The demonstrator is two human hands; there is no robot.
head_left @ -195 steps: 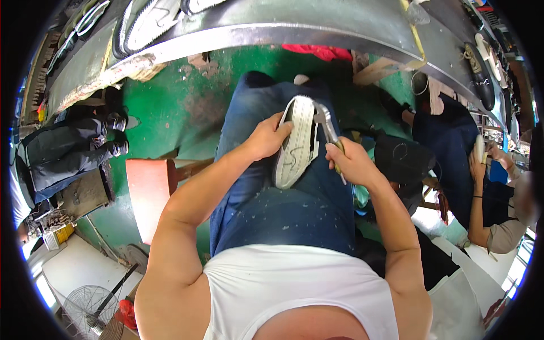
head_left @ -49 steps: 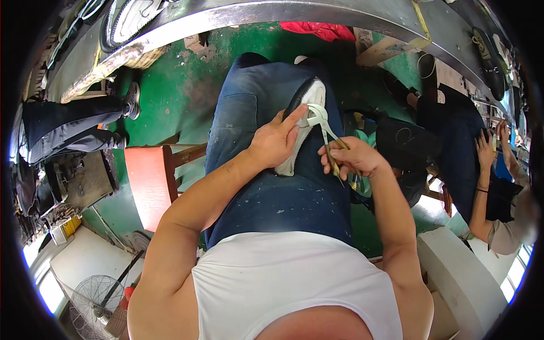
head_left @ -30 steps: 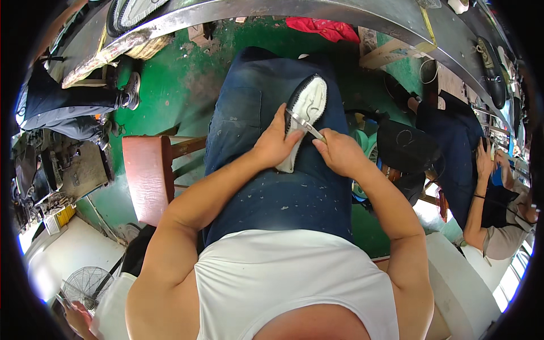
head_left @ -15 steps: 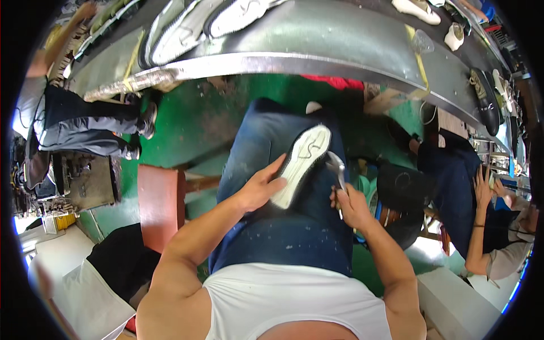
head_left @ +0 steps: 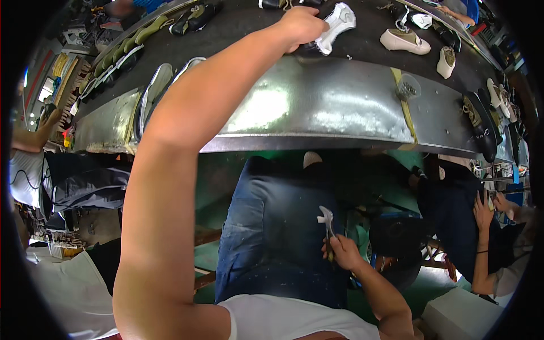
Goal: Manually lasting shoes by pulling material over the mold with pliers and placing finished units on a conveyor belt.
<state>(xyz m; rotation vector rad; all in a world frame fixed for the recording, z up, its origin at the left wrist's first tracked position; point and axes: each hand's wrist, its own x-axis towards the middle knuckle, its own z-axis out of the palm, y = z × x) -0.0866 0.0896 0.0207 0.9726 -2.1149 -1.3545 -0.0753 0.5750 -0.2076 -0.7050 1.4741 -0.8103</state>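
Note:
My left hand (head_left: 306,27) stretches far out over the bench, its fingers closed around a shoe with a white sole (head_left: 339,28) and black edge. The shoe is at the conveyor-like black bench top (head_left: 249,48), its sole tilted toward me. Low over my lap, my right hand (head_left: 343,251) grips metal lasting pincers (head_left: 327,222), with a curved jaw and a side knob pointing away from me. The handle is mostly hidden in the fist. My left forearm partly covers some pale soles (head_left: 160,79) on the bench's left side.
A metal ledge (head_left: 317,107) runs along the bench front. Cream shoes (head_left: 405,42), dark shoes (head_left: 195,18) and green shoes (head_left: 148,31) stand on top, and a clear cup (head_left: 409,86) is fixed at the ledge. A co-worker's hands (head_left: 483,211) show at right; another person stands at left.
My left hand has gone from the white-soled piece over my lap out to the bench, where it holds a white-soled shoe. The pincers stay in my right hand. The view has tilted toward the bench.

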